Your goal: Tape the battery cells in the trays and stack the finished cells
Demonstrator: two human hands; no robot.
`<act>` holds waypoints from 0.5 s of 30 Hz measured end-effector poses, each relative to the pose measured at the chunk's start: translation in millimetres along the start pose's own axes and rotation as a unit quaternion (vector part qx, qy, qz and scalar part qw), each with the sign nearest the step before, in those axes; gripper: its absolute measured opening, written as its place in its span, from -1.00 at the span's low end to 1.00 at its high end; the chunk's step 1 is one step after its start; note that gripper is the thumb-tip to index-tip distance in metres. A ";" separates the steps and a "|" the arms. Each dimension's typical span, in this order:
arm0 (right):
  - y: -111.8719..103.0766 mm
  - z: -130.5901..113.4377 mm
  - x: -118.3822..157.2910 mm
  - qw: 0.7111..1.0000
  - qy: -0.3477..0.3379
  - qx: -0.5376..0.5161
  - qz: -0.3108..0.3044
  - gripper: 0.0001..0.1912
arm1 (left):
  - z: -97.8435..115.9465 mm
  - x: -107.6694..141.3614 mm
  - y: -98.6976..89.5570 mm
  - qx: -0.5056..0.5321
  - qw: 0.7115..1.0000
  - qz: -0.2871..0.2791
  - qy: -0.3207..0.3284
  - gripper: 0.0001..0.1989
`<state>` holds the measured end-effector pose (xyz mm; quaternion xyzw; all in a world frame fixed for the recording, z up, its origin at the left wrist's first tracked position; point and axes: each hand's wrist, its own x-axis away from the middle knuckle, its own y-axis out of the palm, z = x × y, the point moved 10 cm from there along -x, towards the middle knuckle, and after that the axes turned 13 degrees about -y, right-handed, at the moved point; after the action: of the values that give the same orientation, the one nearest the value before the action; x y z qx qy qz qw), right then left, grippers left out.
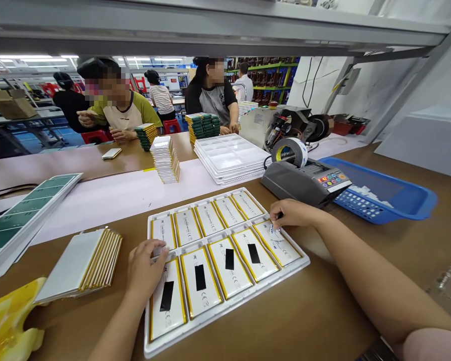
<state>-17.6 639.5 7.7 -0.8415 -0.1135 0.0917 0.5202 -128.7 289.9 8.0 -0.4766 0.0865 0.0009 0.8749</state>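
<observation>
1. Far left and near, a yellow foam piece lies on the brown table. Just beyond it sits a stack of white-faced, gold-edged pouch batteries, and farther left a long stack of green-lined trays rests at an angle.
2. The left hand lies over the left end of a white tray, its fingers on the batteries there. It is curled, but whether it holds anything I cannot tell.
3. Ten yellow-edged pouch batteries sit in the tray's compartments, in two rows. Four in the near row carry black strips.
4. The right hand is at the tray's right end, in a narrow pinch on a small white label over the rightmost near battery.
5. Farther off stand a pile of batteries and stacked white trays. Right of them is a tape dispenser with a tape roll, then a blue basket.
6. Beyond the table, two co-workers sit at work – a grey overhead shelf bar cuts across the top of the view.
</observation>
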 end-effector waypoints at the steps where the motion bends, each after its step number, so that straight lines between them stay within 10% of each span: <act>1: 0.2 -0.4 -0.7 1.000 -0.007 0.002 0.002 -0.83 | -0.4 -0.3 0.2 -0.002 1.000 0.001 0.001 -0.76; 15: 22.3 -0.4 -2.0 0.992 -0.028 -0.104 -0.064 -0.73 | -2.0 -3.7 2.8 -0.011 1.000 0.003 0.008 -0.75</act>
<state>-17.2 628.9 -12.0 -0.8792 -0.1904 0.0700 0.4312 -132.8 290.0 5.2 -0.4857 0.0944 0.0004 0.8690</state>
